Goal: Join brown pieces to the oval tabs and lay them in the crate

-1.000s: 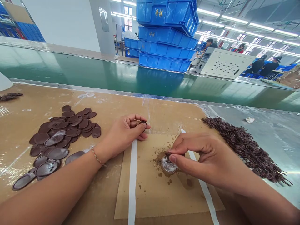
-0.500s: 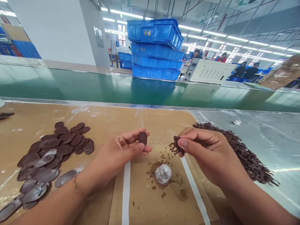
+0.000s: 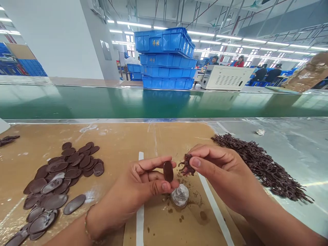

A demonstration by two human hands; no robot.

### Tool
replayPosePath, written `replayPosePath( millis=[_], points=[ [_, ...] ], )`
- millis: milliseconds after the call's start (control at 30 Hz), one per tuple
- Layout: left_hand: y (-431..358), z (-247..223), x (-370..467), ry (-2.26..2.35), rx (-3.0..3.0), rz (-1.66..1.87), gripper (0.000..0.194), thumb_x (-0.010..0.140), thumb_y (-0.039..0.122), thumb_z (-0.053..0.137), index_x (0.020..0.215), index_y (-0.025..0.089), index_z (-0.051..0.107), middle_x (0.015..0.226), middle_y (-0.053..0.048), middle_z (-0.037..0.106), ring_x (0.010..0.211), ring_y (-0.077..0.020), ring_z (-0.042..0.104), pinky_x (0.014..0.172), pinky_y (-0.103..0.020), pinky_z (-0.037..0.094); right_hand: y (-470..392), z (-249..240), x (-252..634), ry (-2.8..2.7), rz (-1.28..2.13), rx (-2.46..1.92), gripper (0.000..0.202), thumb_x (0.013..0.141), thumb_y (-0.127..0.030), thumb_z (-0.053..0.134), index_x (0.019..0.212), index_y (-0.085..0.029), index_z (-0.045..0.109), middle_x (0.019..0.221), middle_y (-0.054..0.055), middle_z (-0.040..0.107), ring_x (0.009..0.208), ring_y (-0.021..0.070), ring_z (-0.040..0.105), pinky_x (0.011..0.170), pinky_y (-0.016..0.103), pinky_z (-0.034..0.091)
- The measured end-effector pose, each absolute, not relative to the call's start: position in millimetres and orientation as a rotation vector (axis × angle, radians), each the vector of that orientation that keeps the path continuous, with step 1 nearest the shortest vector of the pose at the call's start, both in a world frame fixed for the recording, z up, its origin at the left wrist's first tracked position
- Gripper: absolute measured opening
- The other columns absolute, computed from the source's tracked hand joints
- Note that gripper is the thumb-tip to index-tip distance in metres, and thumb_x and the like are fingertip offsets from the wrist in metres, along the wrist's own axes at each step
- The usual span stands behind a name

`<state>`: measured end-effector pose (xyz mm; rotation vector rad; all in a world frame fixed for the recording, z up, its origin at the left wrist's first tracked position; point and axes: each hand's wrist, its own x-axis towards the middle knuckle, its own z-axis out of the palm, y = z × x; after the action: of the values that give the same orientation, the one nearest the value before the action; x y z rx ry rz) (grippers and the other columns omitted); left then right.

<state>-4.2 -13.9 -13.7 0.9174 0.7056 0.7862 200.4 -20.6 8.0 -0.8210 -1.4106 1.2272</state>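
Note:
Between the fingertips and thumb of my left hand (image 3: 146,184) is a dark brown oval disc (image 3: 168,171), its flat face turned partly toward me. My right hand (image 3: 220,171) pinches a small dark brown branching piece (image 3: 187,165) with several thin prongs, which point left toward the disc. A narrow gap separates the two pieces. Below them a small clear round container (image 3: 180,195) stands on the brown board, with wet brown spots around it. At left lies a heap of similar oval discs (image 3: 55,182), and at right a long pile of branching pieces (image 3: 261,164).
White tape strips (image 3: 216,212) run along the board on both sides. Behind the work surface stretches a green conveyor belt (image 3: 107,104). Beyond it stand stacked blue crates (image 3: 166,61) and a cream metal box (image 3: 227,78). Several people sit or stand far back.
My left hand has moved right and slightly down, turning the disc's face more toward me. My right hand has shifted a little left, so the two pieces are closer together. The view has tilted.

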Motion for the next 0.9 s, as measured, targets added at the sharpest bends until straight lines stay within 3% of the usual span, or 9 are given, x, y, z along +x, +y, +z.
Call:
replayPosePath(
  millis=[100, 267, 467, 900],
  points=[
    [-16.1, -13.7, -3.2, 0.644, 0.915, 0.798, 0.04, 0.074, 0.016, 0.078, 0.112, 0.025, 0.069, 0.083, -0.002, 0.076, 0.082, -0.0126, 0.072, 0.079, -0.02, 0.054, -23.5, 9.3, 195.4, -1.443, 1.245, -0.766, 0.01, 0.086, -0.018, 0.069, 0.086, -0.026, 0.076, 0.08, 0.0, 0.071, 0.068, 0.0112, 0.067, 0.062, 0.021, 0.056],
    [-16.2, -14.6, -4.6, 0.582, 0.923, 0.8, 0.035, 0.077, 0.017, 0.076, 0.111, 0.024, 0.07, 0.084, -0.004, 0.077, 0.079, -0.0121, 0.071, 0.078, -0.021, 0.054, -25.2, 10.3, 190.2, -1.501, 1.333, -0.689, 0.019, 0.091, -0.016, 0.062, 0.095, -0.03, 0.074, 0.078, -0.001, 0.071, 0.067, 0.0116, 0.069, 0.063, 0.023, 0.059],
    [-15.8, -14.9, -4.1, 0.616, 0.939, 0.795, 0.038, 0.077, 0.018, 0.077, 0.113, 0.023, 0.069, 0.086, -0.005, 0.076, 0.078, -0.0112, 0.07, 0.08, -0.022, 0.053, -25.5, 7.6, 193.4, -1.602, 1.238, -0.755, 0.012, 0.091, -0.022, 0.064, 0.097, -0.026, 0.073, 0.08, 0.001, 0.071, 0.069, 0.0128, 0.068, 0.066, 0.025, 0.057],
    [-14.2, -17.6, -4.7, 0.622, 0.915, 0.796, 0.036, 0.073, 0.019, 0.08, 0.108, 0.024, 0.072, 0.076, -0.002, 0.074, 0.072, -0.0092, 0.066, 0.077, -0.021, 0.053, -24.4, 9.4, 193.1, -1.85, 0.936, -0.775, 0.011, 0.088, -0.014, 0.063, 0.092, -0.022, 0.071, 0.078, 0.001, 0.071, 0.078, 0.0137, 0.066, 0.074, 0.026, 0.052]
  ],
)
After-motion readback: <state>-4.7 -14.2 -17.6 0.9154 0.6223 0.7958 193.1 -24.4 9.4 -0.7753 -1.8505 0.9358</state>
